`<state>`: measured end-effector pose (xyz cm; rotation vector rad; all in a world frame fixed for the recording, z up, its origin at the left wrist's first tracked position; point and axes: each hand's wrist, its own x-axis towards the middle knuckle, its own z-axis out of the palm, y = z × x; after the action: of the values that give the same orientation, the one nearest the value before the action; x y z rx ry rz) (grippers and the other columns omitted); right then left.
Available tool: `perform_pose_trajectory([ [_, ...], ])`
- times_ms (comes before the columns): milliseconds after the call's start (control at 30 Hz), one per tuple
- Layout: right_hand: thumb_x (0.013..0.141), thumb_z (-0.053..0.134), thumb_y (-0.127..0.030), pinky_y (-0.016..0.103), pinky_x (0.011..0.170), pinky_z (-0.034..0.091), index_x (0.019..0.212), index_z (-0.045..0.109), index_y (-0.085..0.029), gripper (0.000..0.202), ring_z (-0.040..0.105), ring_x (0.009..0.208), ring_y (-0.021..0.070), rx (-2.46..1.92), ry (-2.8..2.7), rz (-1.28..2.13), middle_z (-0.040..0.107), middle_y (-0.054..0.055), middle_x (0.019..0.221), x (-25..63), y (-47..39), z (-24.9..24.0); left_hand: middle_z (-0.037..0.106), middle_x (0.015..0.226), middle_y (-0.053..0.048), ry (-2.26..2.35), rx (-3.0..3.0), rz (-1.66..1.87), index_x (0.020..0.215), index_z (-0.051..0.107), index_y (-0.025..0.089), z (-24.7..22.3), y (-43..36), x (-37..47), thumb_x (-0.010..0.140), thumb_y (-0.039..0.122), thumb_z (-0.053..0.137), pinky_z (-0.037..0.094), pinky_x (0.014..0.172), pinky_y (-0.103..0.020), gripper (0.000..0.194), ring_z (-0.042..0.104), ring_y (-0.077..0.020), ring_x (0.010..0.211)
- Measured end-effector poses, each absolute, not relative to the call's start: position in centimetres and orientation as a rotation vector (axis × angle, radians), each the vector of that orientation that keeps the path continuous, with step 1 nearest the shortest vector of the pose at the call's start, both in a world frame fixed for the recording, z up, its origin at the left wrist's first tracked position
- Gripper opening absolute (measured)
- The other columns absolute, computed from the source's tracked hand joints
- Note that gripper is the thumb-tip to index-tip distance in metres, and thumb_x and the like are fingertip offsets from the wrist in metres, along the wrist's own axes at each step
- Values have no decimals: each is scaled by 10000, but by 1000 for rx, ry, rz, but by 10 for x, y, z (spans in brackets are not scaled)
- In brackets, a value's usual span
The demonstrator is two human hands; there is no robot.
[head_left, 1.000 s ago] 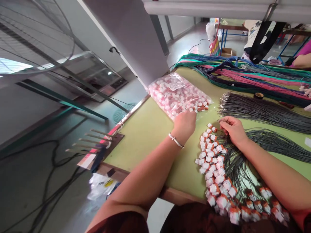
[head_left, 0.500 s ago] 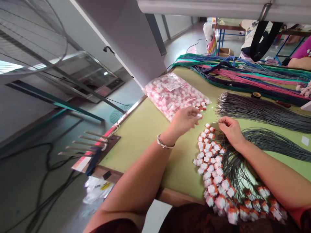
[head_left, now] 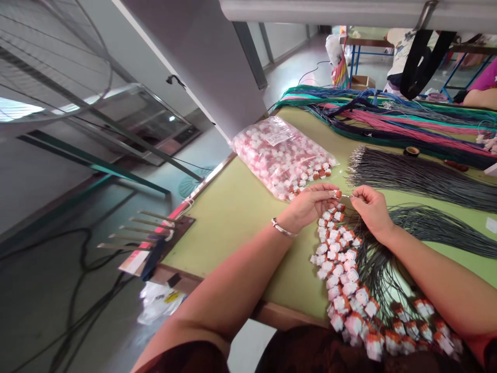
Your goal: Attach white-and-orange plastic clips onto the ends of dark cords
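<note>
My left hand (head_left: 312, 204) pinches a small white and orange connector (head_left: 337, 194) between thumb and fingertips. Just to its right, my right hand (head_left: 371, 207) is closed on a thin wire whose metal tip (head_left: 346, 196) points at the connector. Tip and connector are very close; whether the tip is inside I cannot tell. Below both hands lies a heap of white and orange connectors (head_left: 349, 287) fitted on dark wires (head_left: 375, 269). A clear plastic bag (head_left: 279, 150) full of such connectors lies beyond my left hand, several loose ones at its near edge.
A bundle of dark wires with metal ends (head_left: 407, 176) lies past my right hand, a roll of black tape (head_left: 411, 151) beside it. Coloured wire bundles (head_left: 368, 116) cross the table's far side. A rack with metal prongs (head_left: 155, 235) sits at the left edge. Other people sit beyond.
My left hand has moved right from beside the bag, bringing the connector up to the wire tip. My right hand has stayed almost in place.
</note>
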<state>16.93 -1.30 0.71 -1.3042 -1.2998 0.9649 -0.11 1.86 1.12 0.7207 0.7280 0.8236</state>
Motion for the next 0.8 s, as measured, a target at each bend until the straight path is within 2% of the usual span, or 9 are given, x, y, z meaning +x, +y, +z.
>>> perform_pose_trajectory([
  [167,641,565,-284,242,469,213,599,537,-187,110,278,474,76,-1330,-1334,924,339,-70,476,169,-14,7,666,667,-50,723,725,784,802,640,66,10,20,0,801,74,618,497,580,-155,23,624,-70,567],
  [367,669,551,-290,245,466,208,604,531,-192,119,274,468,79,-1344,-1386,892,336,-67,470,168,-16,10,644,594,-40,785,755,755,709,634,71,12,19,1,809,109,595,395,435,-136,114,538,-40,454],
  [800,647,531,-246,248,485,244,563,475,-204,110,277,473,83,-1374,-1459,815,341,-68,466,167,-16,7,630,580,-20,778,792,746,714,626,84,6,20,1,807,188,663,377,440,-142,144,532,-33,458],
])
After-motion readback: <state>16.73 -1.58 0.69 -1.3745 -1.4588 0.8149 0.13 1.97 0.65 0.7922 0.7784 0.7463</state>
